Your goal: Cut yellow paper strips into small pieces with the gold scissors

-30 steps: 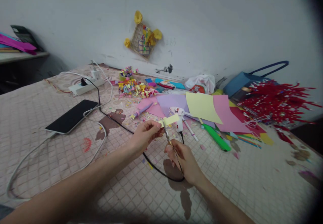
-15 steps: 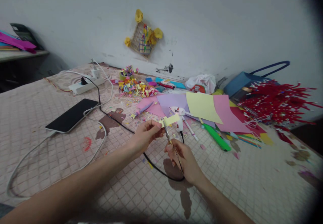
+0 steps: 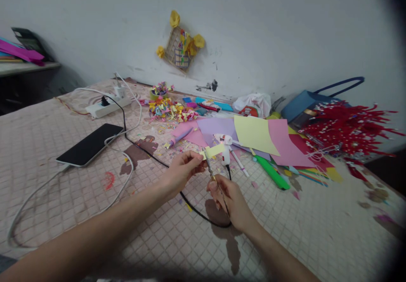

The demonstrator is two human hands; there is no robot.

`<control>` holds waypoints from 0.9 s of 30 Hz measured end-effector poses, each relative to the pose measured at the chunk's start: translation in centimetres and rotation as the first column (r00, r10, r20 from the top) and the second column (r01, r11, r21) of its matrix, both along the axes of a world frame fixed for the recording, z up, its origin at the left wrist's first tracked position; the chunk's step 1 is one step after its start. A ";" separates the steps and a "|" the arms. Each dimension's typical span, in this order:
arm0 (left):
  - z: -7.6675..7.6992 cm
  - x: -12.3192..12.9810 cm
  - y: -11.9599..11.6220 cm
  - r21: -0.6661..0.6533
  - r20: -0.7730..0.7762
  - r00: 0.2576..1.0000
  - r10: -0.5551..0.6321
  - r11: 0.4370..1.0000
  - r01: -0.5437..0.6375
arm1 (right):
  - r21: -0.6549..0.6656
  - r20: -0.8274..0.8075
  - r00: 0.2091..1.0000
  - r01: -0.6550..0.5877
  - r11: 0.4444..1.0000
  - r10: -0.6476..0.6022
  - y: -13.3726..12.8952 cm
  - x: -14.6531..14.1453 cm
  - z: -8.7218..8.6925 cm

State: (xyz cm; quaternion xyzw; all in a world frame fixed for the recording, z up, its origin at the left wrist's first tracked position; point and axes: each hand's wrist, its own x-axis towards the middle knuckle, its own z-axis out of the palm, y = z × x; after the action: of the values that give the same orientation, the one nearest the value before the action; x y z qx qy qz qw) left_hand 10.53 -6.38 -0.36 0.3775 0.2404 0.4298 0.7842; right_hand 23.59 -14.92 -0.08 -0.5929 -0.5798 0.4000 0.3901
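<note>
Between the thumb and fingers of my left hand [image 3: 187, 166] is the left end of a small pale yellow paper strip [image 3: 215, 150]. My right hand [image 3: 230, 197] is closed around the handles of a pair of scissors [image 3: 209, 168], whose blades point up and away and lie across the strip close to my left fingertips. Whether the blades are fully closed is too small to tell. Just beyond the strip lies a white glue gun [image 3: 225, 154] with a black cord. A white pen [image 3: 240, 163] rests to its right.
Coloured paper sheets [image 3: 256, 134] and a green cutter [image 3: 271, 172] lie to the right, near red fuzzy stems [image 3: 349, 127]. Paper bits [image 3: 171, 110] are heaped at the back. At left are a tablet [image 3: 90, 144], a power strip [image 3: 109, 106] and a black cable [image 3: 147, 153].
Both hands, the strip and the scissors stay almost in place. The scissors have shifted very slightly at the strip; the whole view moves a little.
</note>
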 end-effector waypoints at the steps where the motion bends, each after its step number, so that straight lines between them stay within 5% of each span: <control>1: 0.0 0.0 0.0 -0.004 -0.001 1.000 0.002 1.000 -0.002 | -0.004 0.004 1.000 -0.002 1.000 0.002 0.0 0.0 0.1; 20: -0.1 0.1 0.2 -0.022 -0.022 1.000 0.019 1.000 -0.020 | -0.030 -0.030 0.999 0.010 0.999 -0.011 -0.1 0.4 -1.0; 27: -0.1 0.0 0.1 -0.030 -0.125 0.992 -0.019 0.999 0.015 | -0.080 -0.256 0.962 0.081 0.994 -0.099 0.7 0.6 -0.7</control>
State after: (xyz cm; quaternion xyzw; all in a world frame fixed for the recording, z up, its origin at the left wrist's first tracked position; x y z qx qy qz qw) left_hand 10.50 -6.32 -0.47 0.3943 0.2924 0.3950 0.7765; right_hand 24.15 -14.27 -0.81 -0.5742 -0.4822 0.4758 0.4598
